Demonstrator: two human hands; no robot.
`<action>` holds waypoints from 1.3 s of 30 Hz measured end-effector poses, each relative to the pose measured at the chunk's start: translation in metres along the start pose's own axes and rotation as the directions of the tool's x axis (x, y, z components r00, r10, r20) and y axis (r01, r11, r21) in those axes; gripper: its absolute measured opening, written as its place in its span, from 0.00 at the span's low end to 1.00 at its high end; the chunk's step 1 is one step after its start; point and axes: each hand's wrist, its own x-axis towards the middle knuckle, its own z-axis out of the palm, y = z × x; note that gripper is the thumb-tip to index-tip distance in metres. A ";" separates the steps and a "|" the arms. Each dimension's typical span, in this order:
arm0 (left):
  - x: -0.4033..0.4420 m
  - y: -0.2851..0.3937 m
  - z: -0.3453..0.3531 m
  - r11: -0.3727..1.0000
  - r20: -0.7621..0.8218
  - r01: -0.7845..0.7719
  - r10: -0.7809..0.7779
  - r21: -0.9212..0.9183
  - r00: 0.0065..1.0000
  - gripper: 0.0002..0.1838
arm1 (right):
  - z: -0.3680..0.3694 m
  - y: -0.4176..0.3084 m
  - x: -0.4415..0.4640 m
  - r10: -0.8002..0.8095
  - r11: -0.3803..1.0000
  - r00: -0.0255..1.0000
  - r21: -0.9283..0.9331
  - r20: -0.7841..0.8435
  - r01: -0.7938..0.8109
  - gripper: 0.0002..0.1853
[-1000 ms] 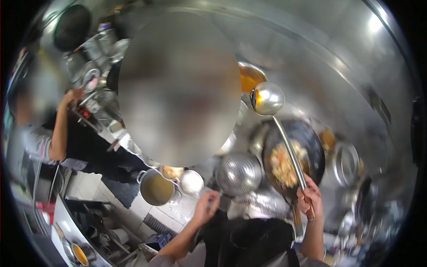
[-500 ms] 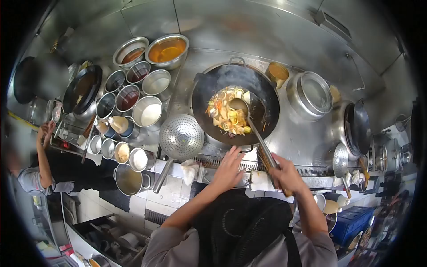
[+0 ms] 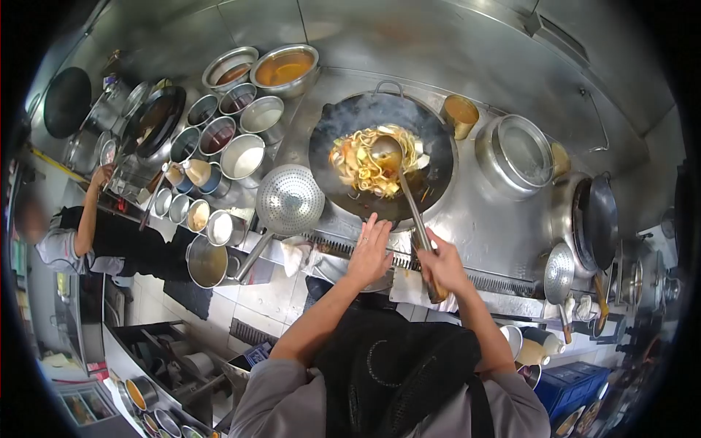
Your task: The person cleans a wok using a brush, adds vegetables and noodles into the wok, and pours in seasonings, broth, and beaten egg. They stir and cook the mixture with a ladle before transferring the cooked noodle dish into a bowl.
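My right hand [image 3: 444,266] is closed around the wooden end of a long ladle [image 3: 411,201]. The ladle's bowl rests in noodles with vegetable pieces [image 3: 365,168], inside a steaming black wok [image 3: 431,191]. At the wok's near rim is my left hand [image 3: 371,252], its fingers stretched forward beside the small rim handle; whether they touch the metal cannot be made out. Left of the wok lies a perforated strainer [image 3: 290,199], its handle pointing toward the front edge.
Metal containers of sauces [image 3: 217,136] and a bowl of orange liquid [image 3: 285,67] stand at the left. A lidded pot [image 3: 520,153] and another strainer [image 3: 559,274] are at the right. A co-worker [image 3: 66,233] stands far left.
The raised ladle has come down into the noodles. My left hand has moved from away from the wok to its near rim. The camera view has shifted.
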 end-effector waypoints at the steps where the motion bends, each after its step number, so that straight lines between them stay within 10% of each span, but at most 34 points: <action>1: 0.000 -0.001 0.002 1.000 -0.002 0.001 -0.001 0.005 1.000 0.44 | -0.002 -0.017 0.008 0.030 0.979 0.999 0.202 0.012 -0.031 0.39; 6: -0.003 -0.004 0.003 0.999 0.002 -0.017 0.017 0.032 1.000 0.44 | -0.029 0.025 0.047 -0.177 0.924 0.979 -0.360 -0.103 0.129 0.39; 8: -0.002 -0.006 0.002 0.999 0.020 -0.023 0.023 0.026 1.000 0.43 | -0.051 0.045 0.027 -0.552 0.444 0.831 -0.868 -0.070 0.222 0.39; 14: -0.005 -0.015 0.006 0.998 0.001 -0.057 0.057 0.014 0.998 0.46 | -0.084 0.047 -0.062 -0.443 0.418 0.882 -0.907 -0.158 0.048 0.38; 16: -0.001 -0.006 0.010 1.000 -0.021 -0.020 0.020 0.022 1.000 0.49 | -0.077 0.023 -0.067 -0.482 0.569 0.875 -0.772 -0.035 0.282 0.33; 17: 0.003 -0.001 0.012 0.999 -0.033 0.014 -0.013 0.030 0.999 0.51 | -0.060 0.008 -0.074 -0.170 0.890 0.970 -0.450 -0.172 0.077 0.22; 19: 0.025 0.036 -0.020 0.990 -0.128 -0.096 0.083 -0.102 0.988 0.59 | -0.040 -0.038 -0.078 -0.163 0.965 0.987 -0.208 0.003 0.160 0.17; 21: 0.053 0.067 -0.055 0.915 -0.323 -0.291 0.195 -0.281 0.926 0.60 | 0.004 -0.107 -0.099 -0.248 0.939 0.952 0.285 0.178 0.192 0.14; 23: 0.082 0.076 -0.073 0.801 -0.607 -0.425 0.100 -0.421 0.788 0.35 | 0.049 -0.171 -0.091 -0.495 0.718 0.781 0.685 0.382 0.121 0.27; 26: 0.071 0.049 -0.125 0.490 -0.499 -0.288 -0.380 -0.823 0.779 0.22 | 0.112 -0.222 -0.064 -0.627 0.715 0.721 0.587 0.296 0.380 0.32; 31: -0.065 -0.027 -0.240 0.125 -0.258 -0.384 -0.913 -0.915 0.317 0.14 | 0.191 -0.197 -0.006 -0.563 0.787 0.558 0.191 0.610 0.586 0.27; 33: -0.154 -0.073 -0.258 0.138 -0.372 -0.595 -0.881 -0.792 0.291 0.12 | 0.232 -0.172 0.034 -0.472 0.811 0.555 0.091 0.685 0.577 0.24; 36: -0.271 -0.094 -0.303 0.212 -0.418 -0.694 -0.898 -0.688 0.140 0.20 | 0.320 -0.144 0.101 -0.263 0.964 0.852 0.082 0.453 0.255 0.19; 39: -0.355 -0.122 -0.337 0.360 -0.487 -0.701 -0.873 -0.616 -0.021 0.22 | 0.422 -0.143 0.149 -0.110 0.993 0.831 0.102 0.545 0.065 0.21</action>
